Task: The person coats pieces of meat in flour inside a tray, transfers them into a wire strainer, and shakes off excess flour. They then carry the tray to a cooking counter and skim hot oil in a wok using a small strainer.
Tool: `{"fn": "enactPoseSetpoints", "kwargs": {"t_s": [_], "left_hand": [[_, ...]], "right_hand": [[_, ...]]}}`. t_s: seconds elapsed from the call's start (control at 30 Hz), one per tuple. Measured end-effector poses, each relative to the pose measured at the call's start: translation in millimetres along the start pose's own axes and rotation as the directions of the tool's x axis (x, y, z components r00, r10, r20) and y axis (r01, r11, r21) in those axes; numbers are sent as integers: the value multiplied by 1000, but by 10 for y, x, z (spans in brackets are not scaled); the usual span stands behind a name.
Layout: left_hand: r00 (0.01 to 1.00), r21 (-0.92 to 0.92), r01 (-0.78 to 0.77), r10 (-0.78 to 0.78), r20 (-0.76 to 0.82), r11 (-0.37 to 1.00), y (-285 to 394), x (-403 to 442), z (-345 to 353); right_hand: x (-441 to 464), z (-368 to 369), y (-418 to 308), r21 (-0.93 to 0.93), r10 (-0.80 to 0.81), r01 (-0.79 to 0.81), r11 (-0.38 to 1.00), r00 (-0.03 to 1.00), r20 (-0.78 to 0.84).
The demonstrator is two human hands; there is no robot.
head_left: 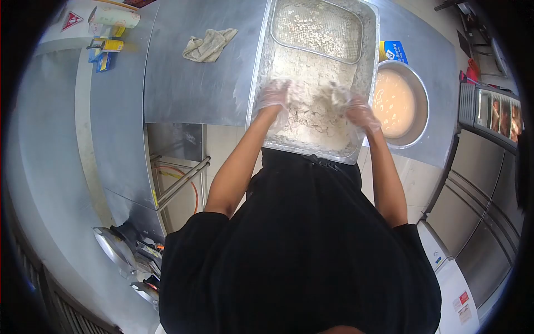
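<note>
A deep rectangular metal pan holds pale flour with lumps and crumbs through it. My left hand, in a clear plastic glove, is over the flour at the pan's left side. Across from it, my right hand, gloved the same way, is at the right side. Motion smears the fingers of both hands, and whitish flour-coated matter blurs around their tips; whether either grips a piece cannot be made out. At the pan's far end lies a rectangular wire mesh basket with floury crumbs on its mesh.
Right of the pan stands a round metal bowl of cloudy orange-pink liquid, with a blue and yellow box behind it. A crumpled cloth lies on the steel table at left. Farther left are small yellow-blue packages.
</note>
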State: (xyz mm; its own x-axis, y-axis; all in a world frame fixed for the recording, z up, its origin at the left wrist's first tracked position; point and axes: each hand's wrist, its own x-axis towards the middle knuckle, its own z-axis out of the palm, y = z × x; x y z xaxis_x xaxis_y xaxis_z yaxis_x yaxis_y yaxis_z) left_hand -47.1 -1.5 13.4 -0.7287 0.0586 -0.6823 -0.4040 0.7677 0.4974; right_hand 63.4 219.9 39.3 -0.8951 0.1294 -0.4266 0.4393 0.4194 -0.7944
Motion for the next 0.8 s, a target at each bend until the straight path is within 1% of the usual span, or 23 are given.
{"fn": "enactPoseSetpoints", "kwargs": {"t_s": [0.03,0.07,0.1,0.13,0.17,0.2,0.23,0.27,0.3,0.37,0.4,0.47,0.5,0.57,0.6,0.67,0.7,0.73,0.77,0.8], "left_hand": [[990,-112,-121,128,60,986,-26,-20,54],[960,-229,-231,260,106,946,-42,-52,126],[908,-347,-332,397,133,877,-15,-95,186],[940,-410,-243,317,123,879,226,-424,95],[952,-384,-236,292,94,893,294,-470,75],[963,-359,-223,263,65,906,320,-498,61],[972,-335,-211,235,33,918,341,-499,62],[986,-387,-164,148,-71,907,290,-430,159],[995,-501,-97,85,-47,860,261,-408,189],[999,-698,32,-22,24,716,222,-347,255],[999,-784,-2,30,21,620,141,-331,298],[990,-918,-65,138,-11,392,50,-264,340],[993,-846,-97,113,-44,524,57,-251,321],[990,-648,-138,77,-121,749,60,-190,252],[978,-592,-169,61,-199,788,7,-181,245],[931,-457,-239,69,-358,857,-4,-88,177],[940,-351,-207,87,-329,913,4,-28,127],[951,-239,-164,89,-296,957,-34,-3,86],[960,-122,-125,88,-267,985,-66,19,57],[940,119,-303,317,-125,946,-75,17,72]], "right_hand": [[61,102,54,-263,-118,121,957,993,25],[94,185,112,-501,-224,233,833,971,79],[103,231,24,-455,-199,192,870,979,32],[121,276,-126,-408,-175,155,900,985,-12],[134,305,-214,-356,-148,121,927,988,-51],[138,450,17,-345,-421,318,883,861,-285],[151,455,-7,-289,-375,293,911,882,-287],[158,453,-23,-234,-328,267,935,901,-283],[121,452,-44,-177,-273,230,957,922,-276],[37,401,-71,-53,-236,230,972,938,-255],[-36,385,-99,12,-214,223,975,947,-241],[-138,288,-266,95,-55,85,992,956,-288],[-176,250,-325,138,27,16,990,952,-305],[-201,118,-281,19,-39,49,999,940,-338],[-244,87,-255,-39,-69,59,998,935,-348],[-233,60,-259,128,-111,176,976,910,-399],[-220,38,-273,206,-132,238,949,895,-426],[-284,-69,-369,169,-55,136,976,909,-413],[-278,-125,-448,212,-88,177,961,924,-372],[-266,-165,-511,257,-123,216,942,934,-334]]}}
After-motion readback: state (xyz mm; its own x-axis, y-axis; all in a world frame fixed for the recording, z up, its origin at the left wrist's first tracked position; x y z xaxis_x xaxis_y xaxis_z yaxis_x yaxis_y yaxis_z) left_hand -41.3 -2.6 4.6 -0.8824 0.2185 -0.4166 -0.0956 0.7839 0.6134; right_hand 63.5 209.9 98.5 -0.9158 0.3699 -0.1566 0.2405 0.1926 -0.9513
